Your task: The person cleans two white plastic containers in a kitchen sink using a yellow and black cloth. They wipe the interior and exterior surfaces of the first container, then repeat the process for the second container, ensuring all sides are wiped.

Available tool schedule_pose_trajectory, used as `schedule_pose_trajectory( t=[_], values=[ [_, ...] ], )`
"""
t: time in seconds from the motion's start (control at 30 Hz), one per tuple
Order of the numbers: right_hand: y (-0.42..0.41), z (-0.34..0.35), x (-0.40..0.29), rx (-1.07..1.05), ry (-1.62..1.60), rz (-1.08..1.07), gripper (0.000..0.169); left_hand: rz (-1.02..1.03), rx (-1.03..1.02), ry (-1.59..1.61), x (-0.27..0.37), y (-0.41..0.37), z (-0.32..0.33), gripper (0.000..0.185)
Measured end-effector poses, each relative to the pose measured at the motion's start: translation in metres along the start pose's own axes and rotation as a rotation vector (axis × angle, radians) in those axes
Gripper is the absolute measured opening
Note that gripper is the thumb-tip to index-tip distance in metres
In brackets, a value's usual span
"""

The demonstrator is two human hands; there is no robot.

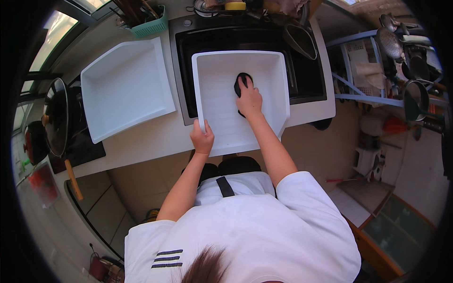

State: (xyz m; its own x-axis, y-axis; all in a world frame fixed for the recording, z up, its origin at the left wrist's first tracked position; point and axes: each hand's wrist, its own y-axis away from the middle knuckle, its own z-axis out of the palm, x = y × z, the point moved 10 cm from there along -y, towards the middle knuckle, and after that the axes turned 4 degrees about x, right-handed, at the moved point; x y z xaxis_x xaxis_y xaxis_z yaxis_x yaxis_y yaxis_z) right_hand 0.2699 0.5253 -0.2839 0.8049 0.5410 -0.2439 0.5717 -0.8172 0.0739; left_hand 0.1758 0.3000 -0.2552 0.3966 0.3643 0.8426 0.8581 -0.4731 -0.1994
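Observation:
A white plastic bin (pixel 219 106), open at the top, lies over the dark sink (pixel 187 81) and the near edge of the counter. My left hand (pixel 202 138) grips its left rim near the front corner, thumb and fingers on either side. Inside the bin, my right hand (pixel 250 97) is closed around a black scrubbing brush or similar black tool (pixel 240 88), which rests against the bin's bottom; the palm hides much of it. A second white plastic bin (pixel 127 88) stands on the counter to the left, with no hand on it.
Left on the cooktop is a pan with a glass lid (pixel 58 116), its wooden handle (pixel 73 180) jutting past the counter edge. A green plastic basket (pixel 150 27) holds utensils at the back. A strainer (pixel 300 40) sits by the sink. Utensils hang on a blue rack (pixel 368 99) at right.

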Motion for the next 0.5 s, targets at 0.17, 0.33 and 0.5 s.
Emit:
schedule_pose_trajectory(
  t=[0.17,0.33,0.5],
  values=[
    [-0.015,-0.005,0.016,-0.022,0.076,0.232,0.064,0.013,0.012,-0.013,0.003,0.003,-0.001,0.014],
    [-0.008,0.02,-0.114,-0.044,-0.076,-0.291,0.063,0.011,-0.006,-0.003,0.0,0.004,0.002,0.015],
    [-0.03,0.002,-0.039,-0.085,0.035,-0.082,0.069,0.017,0.005,-0.013,-0.002,0.003,-0.001,0.015]
  ],
)
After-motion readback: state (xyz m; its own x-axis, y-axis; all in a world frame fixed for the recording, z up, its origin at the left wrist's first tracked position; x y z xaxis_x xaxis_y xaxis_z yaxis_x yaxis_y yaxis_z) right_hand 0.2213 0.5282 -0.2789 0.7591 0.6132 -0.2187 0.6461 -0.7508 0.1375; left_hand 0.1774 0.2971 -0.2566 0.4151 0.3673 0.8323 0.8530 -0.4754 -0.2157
